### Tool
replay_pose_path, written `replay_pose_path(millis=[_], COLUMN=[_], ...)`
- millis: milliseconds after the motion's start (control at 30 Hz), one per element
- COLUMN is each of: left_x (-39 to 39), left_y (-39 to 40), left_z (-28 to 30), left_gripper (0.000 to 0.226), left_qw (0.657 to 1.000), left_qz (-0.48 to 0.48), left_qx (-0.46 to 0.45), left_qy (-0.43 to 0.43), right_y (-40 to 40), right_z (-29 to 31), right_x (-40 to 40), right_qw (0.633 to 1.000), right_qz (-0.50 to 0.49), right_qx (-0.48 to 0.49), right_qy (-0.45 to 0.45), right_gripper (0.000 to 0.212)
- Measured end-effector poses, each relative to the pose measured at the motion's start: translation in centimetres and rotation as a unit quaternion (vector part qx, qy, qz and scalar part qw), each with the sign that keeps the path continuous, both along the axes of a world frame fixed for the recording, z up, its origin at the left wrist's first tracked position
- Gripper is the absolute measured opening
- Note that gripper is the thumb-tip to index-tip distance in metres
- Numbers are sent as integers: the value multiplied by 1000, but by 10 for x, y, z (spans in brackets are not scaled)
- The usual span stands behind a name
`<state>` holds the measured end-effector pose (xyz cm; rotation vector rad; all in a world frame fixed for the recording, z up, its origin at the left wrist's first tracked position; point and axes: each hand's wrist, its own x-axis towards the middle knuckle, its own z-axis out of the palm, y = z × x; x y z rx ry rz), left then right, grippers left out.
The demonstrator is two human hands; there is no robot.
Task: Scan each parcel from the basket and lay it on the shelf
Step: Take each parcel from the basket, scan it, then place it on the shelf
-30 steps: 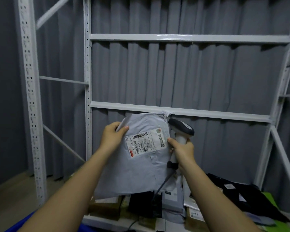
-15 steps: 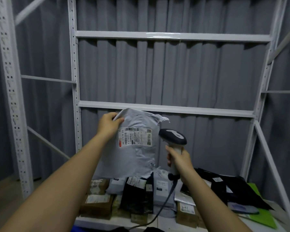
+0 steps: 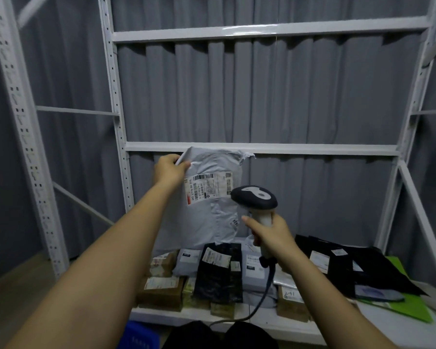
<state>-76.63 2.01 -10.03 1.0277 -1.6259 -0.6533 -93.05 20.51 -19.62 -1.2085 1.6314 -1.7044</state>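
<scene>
Left hand [image 3: 170, 168], centre-left of frame, arm stretched forward. It pinches the upper left corner of a grey poly-mailer parcel [image 3: 212, 212], thumb on the front face, fingers behind. The parcel hangs upright in the air, in front of the white shelving frame [image 3: 262, 149], its top edge level with the middle crossbar and its lower edge just above the goods below. White shipping label [image 3: 207, 187] on its upper front, barcode along the top edge, red strip at the lower left corner; the label faces the camera. Print too small to read.

Right hand [image 3: 272, 234], centre of frame, clenched round the pale handle of a barcode scanner [image 3: 254, 199]. Scanner head dark with a light patch, just right of the label and overlapping the parcel's right edge in this view; whether it touches the parcel, cannot tell. A grey cable [image 3: 263, 295] runs from the handle base down toward the lower edge of frame.

Bottom shelf [image 3: 388, 321], lower centre to lower right: brown cartons [image 3: 161, 292] at left, black bags [image 3: 220, 273] with white labels in the middle, a grey mailer [image 3: 256, 270] beside them, more black bags [image 3: 350, 268] at right lying on a green sheet [image 3: 410, 308].

Blue basket [image 3: 136, 336], lower left edge, only a corner in view. Grey curtain [image 3: 287, 96] behind the frame.
</scene>
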Motion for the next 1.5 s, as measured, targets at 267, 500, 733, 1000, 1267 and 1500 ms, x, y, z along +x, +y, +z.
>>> replay_pose_path(millis=[267, 500, 733, 1000, 1267, 1500], left_x=[5, 10, 15, 12, -7, -73], left_y=[0, 2, 8, 16, 14, 15], left_z=[3, 7, 11, 11, -5, -59], left_gripper=[17, 15, 20, 19, 20, 13], left_qw=[1000, 999, 999, 998, 996, 990], left_qz=[12, -15, -40, -51, -81, -130], left_qx=[-5, -4, -11, -8, -1, 40], left_qy=[-16, -30, -35, -28, -22, 22], right_y=[3, 2, 0, -3, -8, -8], right_z=[5, 5, -1, -3, -20, -84], right_x=[4, -2, -6, -10, -30, -85], right_qw=[999, 1000, 997, 995, 993, 967], right_qz=[26, 21, 12, 14, -29, -176], right_qx=[-21, -9, -35, -45, -34, -26], right_qy=[20, -5, -73, -88, -112, -181], right_gripper=[28, 20, 20, 21, 19, 20])
